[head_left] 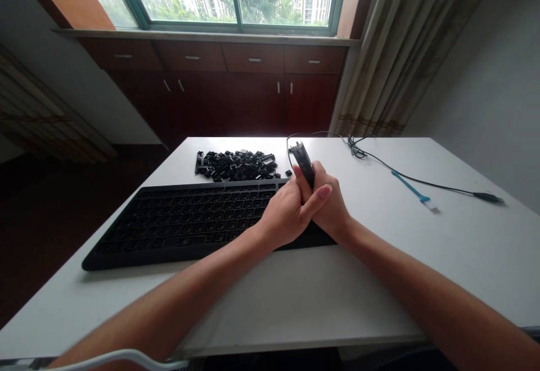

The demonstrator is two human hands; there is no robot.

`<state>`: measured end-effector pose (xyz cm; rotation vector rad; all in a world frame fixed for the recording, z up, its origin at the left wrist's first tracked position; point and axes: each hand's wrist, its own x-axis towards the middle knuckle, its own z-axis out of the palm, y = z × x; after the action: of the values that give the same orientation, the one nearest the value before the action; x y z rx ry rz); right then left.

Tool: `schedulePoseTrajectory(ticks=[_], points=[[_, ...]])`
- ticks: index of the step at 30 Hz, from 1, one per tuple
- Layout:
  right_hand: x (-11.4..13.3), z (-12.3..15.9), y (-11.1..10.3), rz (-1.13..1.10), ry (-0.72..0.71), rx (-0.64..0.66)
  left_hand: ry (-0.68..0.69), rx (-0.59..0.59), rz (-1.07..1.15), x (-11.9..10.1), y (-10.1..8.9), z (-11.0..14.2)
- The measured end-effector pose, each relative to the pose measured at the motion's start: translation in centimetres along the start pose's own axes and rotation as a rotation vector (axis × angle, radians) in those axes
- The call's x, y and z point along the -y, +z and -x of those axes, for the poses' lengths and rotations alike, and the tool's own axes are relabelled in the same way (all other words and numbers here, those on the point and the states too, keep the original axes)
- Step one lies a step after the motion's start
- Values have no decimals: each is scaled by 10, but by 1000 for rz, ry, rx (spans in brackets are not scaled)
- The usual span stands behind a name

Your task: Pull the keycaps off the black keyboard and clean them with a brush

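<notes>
Both hands, the left hand (284, 213) and right hand (331, 202), closed firmly around 1 small black corded device (302, 163), apparently for steadiness, above the right end of a black keyboard (181, 225). Beyond lie loose black keycaps (236, 166), gathered on a white table (464, 258).

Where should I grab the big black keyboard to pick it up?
Grip the long flat black keyboard by its near long edge, toward the left end, coming from your side of the white table. It is a wide, thin slab lying flat, so that edge faces you, and it looks easiest there because the left hand and right hand are over its right part.
</notes>
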<state>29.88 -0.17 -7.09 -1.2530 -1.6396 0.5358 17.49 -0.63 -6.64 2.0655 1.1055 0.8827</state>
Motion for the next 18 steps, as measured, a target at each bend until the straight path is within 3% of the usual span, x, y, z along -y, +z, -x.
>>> schedulePoseTrajectory(ticks=[13,18], points=[[2,2,1,-62,-105,-88,71,60,-76,-5,-3,2],[5,-1,1,-73,-49,-102,44,59,-69,-5,-4,1]])
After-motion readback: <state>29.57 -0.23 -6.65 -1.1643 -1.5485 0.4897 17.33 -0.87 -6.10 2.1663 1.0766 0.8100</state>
